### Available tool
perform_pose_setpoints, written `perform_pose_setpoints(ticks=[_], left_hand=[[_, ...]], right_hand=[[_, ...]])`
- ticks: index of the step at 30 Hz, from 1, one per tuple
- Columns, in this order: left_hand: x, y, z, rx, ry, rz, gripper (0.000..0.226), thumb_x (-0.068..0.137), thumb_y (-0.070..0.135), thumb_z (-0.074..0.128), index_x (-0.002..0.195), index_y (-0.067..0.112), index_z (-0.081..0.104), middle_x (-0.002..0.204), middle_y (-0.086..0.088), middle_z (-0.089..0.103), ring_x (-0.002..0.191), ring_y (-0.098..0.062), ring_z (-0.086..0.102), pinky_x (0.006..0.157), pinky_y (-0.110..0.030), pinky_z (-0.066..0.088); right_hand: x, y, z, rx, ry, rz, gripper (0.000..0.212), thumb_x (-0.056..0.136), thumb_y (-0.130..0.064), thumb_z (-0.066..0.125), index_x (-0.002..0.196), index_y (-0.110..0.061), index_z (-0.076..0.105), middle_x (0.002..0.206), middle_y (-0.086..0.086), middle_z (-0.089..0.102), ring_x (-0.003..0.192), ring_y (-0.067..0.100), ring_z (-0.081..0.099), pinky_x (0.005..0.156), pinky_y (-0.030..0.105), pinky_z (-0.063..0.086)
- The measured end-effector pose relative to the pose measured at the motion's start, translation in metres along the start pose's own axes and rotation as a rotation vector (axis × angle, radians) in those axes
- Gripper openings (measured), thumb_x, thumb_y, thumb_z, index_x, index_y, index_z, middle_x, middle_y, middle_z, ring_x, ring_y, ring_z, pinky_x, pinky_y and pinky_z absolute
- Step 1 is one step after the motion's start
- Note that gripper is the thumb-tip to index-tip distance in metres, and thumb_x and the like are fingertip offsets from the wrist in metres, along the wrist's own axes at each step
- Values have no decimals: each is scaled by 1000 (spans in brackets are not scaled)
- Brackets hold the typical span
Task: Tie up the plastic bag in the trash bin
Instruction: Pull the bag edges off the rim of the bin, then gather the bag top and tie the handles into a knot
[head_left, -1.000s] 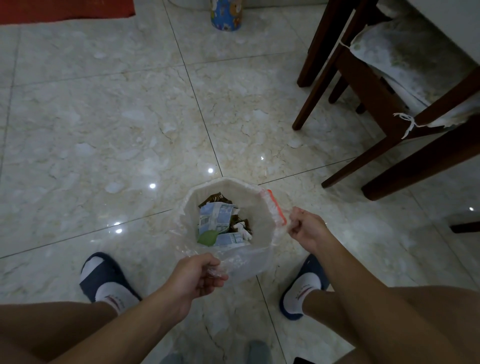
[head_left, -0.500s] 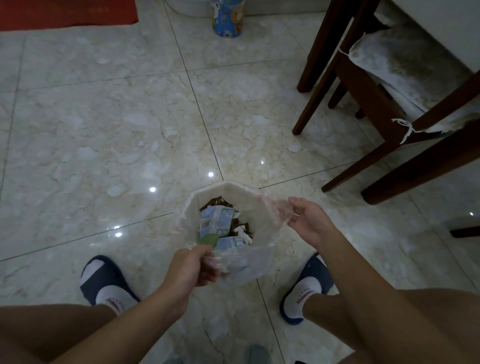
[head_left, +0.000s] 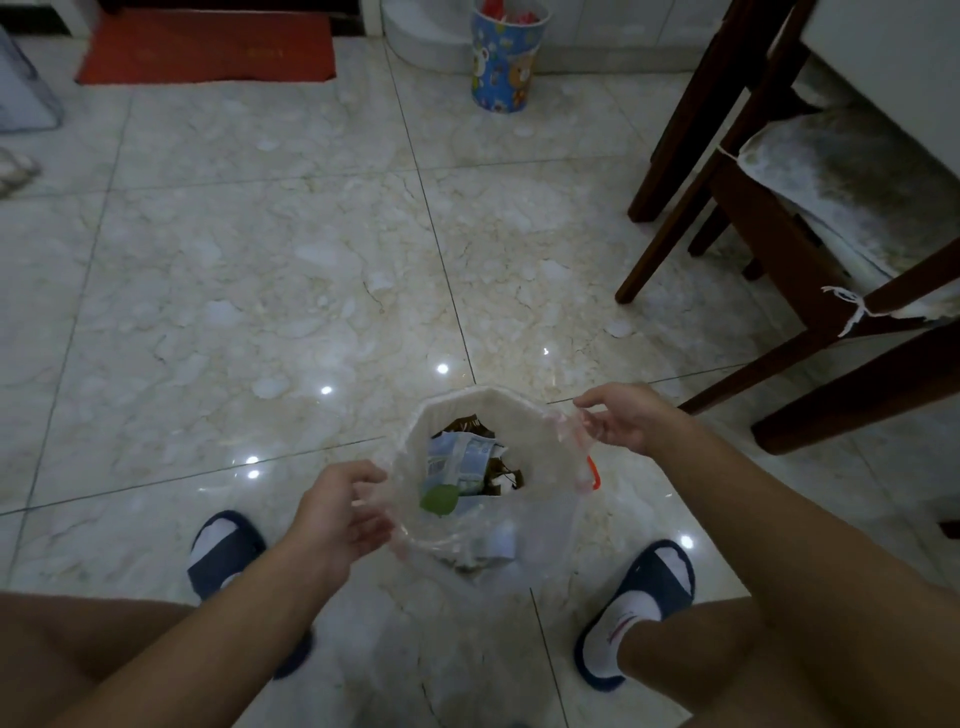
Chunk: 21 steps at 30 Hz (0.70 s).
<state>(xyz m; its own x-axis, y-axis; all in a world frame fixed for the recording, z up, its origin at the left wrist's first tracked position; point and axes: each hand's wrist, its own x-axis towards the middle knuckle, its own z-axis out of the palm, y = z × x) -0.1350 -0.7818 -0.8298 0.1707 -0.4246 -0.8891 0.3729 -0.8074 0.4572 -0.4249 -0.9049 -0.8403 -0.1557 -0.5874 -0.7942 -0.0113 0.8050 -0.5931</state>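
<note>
A small white trash bin (head_left: 470, 397) stands on the floor between my feet. A clear plastic bag (head_left: 540, 525) with a red-orange drawstring (head_left: 594, 474) lines it and holds wrappers and a green leaf. My left hand (head_left: 340, 512) pinches the bag's near-left edge between thumb and fingers. My right hand (head_left: 623, 418) holds the bag's far-right edge, fingers loosely curled around the thin plastic. The bag's mouth is stretched wide between both hands.
Dark wooden chair legs (head_left: 670, 218) and a cushioned seat (head_left: 852, 176) stand at the right. A blue cartoon-print bin (head_left: 506, 62) sits at the back, and a red mat (head_left: 208, 49) lies at the back left. My slippered feet (head_left: 223, 551) flank the bin.
Both hands have shifted their hold along the bag's rim and moved apart, so the mouth is wider. The right hand's fingers have loosened. The camera has tilted up.
</note>
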Motion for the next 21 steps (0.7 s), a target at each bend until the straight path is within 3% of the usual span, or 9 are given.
perform_pose_setpoints(ticks=[2, 4, 7, 10, 15, 17, 21], left_hand=[[8, 15, -6, -109, -64, -43, 54, 75, 18, 61, 124, 0, 50, 105, -20, 60, 85, -29, 57, 73, -37, 50], [14, 31, -6, -173, -111, -96, 51, 80, 15, 60, 125, -1, 42, 111, -21, 61, 94, -31, 60, 83, -42, 48], [25, 46, -3, -141, -166, -166, 48, 84, 18, 64, 123, -2, 43, 99, -17, 62, 82, -27, 62, 72, -40, 51], [36, 53, 7, 93, -125, -156, 43, 85, 23, 67, 116, -1, 51, 81, -12, 61, 67, -22, 58, 62, -34, 49], [42, 60, 22, 399, -73, -83, 14, 84, 11, 69, 84, 5, 56, 69, -9, 55, 58, -19, 51, 58, -31, 47], [47, 67, 22, 511, -26, -18, 13, 83, 0, 66, 77, 5, 56, 62, -8, 50, 52, -18, 44, 57, -31, 43], [49, 82, 17, 712, 25, 48, 14, 83, -1, 65, 76, 5, 54, 54, -7, 41, 46, -15, 33, 45, -23, 33]], right_hand=[[5, -5, 4, -114, 0, 17, 27, 86, 2, 64, 111, 5, 53, 94, 20, 62, 58, 15, 57, 44, 20, 50], [8, -4, 3, -209, 18, 23, 25, 86, 0, 66, 108, 6, 57, 81, 14, 60, 54, 13, 53, 43, 20, 46], [8, -2, 7, -412, 53, -11, 11, 86, -2, 68, 88, -1, 57, 67, 9, 48, 50, 12, 42, 44, 22, 35], [12, -1, 8, -565, 62, -35, 26, 87, -6, 68, 73, -8, 47, 59, 6, 38, 47, 13, 33, 43, 24, 28], [17, -8, 8, -716, -48, 67, 23, 93, -26, 63, 79, -8, 60, 56, 2, 47, 42, 9, 33, 38, 18, 25], [25, -13, 6, -720, -56, 98, 26, 92, -24, 66, 71, -10, 60, 54, 1, 44, 42, 8, 31, 39, 18, 24], [43, -8, -1, -694, 60, 79, 28, 93, -9, 63, 66, -5, 54, 56, 6, 44, 44, 12, 35, 41, 20, 28]])
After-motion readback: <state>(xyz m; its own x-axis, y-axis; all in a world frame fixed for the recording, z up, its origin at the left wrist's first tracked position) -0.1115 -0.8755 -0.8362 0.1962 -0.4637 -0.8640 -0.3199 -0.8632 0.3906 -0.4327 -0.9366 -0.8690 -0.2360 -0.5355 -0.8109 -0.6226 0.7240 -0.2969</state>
